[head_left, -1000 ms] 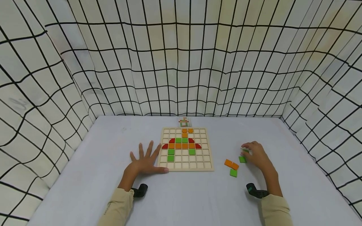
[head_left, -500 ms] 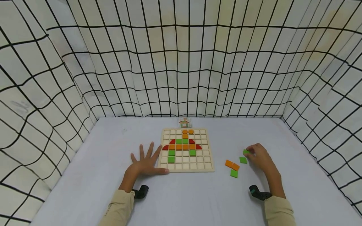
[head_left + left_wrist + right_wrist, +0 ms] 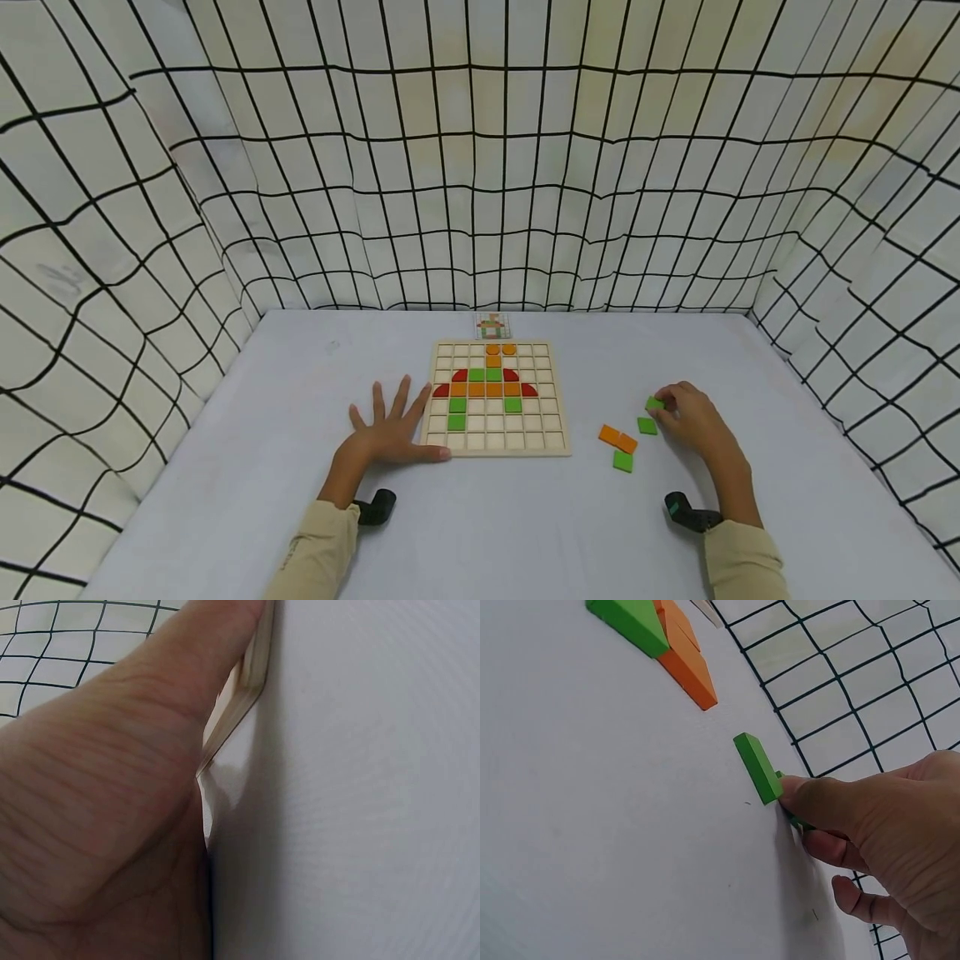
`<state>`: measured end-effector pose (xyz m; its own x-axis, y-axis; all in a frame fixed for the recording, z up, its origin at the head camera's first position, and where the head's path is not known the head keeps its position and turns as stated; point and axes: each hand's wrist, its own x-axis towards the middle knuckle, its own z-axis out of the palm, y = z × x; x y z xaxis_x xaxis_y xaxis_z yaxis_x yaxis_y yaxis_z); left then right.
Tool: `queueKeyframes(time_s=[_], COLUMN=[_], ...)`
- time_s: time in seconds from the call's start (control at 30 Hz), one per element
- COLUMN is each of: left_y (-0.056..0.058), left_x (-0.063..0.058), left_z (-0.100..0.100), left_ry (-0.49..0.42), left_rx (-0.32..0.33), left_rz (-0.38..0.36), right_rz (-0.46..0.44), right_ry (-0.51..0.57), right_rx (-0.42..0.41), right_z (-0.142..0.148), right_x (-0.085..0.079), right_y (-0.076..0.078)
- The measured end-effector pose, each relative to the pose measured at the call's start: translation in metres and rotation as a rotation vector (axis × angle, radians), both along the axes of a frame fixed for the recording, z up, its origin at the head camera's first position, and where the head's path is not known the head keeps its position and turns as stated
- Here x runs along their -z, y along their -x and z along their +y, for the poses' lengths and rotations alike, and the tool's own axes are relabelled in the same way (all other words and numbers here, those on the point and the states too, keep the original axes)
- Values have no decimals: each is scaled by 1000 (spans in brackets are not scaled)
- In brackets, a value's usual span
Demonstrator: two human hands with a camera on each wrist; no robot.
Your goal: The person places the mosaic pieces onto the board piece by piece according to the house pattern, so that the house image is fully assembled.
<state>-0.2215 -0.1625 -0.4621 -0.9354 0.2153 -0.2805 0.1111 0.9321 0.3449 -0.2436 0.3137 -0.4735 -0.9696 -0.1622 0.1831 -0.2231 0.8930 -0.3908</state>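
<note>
Spread fingers of my left hand (image 3: 386, 439) lie along the left edge of a pale wooden grid board (image 3: 540, 435), the thumb at its near left corner. In the left wrist view, the thumb (image 3: 127, 705) is against the board's edge. To the right of the board, my right hand (image 3: 692, 418) pinches a green square tile (image 3: 654, 403) between thumb and fingers, close to the tabletop. The right wrist view shows this tile mostly hidden by the fingers. Just in front of it lies another green tile (image 3: 647, 427). The board bears red, orange and green pieces.
Two orange tiles (image 3: 617, 438) touch each other on the white table (image 3: 510, 533), with one more green tile (image 3: 623, 461) in front of them. A small pattern card (image 3: 492, 326) lies behind the board. Black netting (image 3: 502, 183) hangs along the back and sides.
My right thumb and fingers have drawn together on the far green tile, and that hand has shifted slightly right. My left hand keeps its place at the board.
</note>
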Motion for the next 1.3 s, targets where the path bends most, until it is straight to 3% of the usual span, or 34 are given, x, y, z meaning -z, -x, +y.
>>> queueKeyframes(time_s=[0.33,0.57,0.8,1.13,1.3], left_y=[0,-3,-2,-2,-2], left_x=[-1,-3,-2,-1,-3], left_z=[1,2,2,1,2], left_ry=[1,5,4,12,8], left_rx=[-9,-14,-11,-14,-13], left_rz=[-8,-5,4,5,1], right_rz=[28,-17,3,-63,-58], right_ry=[-74,31,53,92,120], right_rx=[-47,-71,-130,-171,-245], right_z=[-2,-14,-33,-65,-84], right_x=[-7,-9,-9,-5,-7], right_y=[2,4,11,14,15])
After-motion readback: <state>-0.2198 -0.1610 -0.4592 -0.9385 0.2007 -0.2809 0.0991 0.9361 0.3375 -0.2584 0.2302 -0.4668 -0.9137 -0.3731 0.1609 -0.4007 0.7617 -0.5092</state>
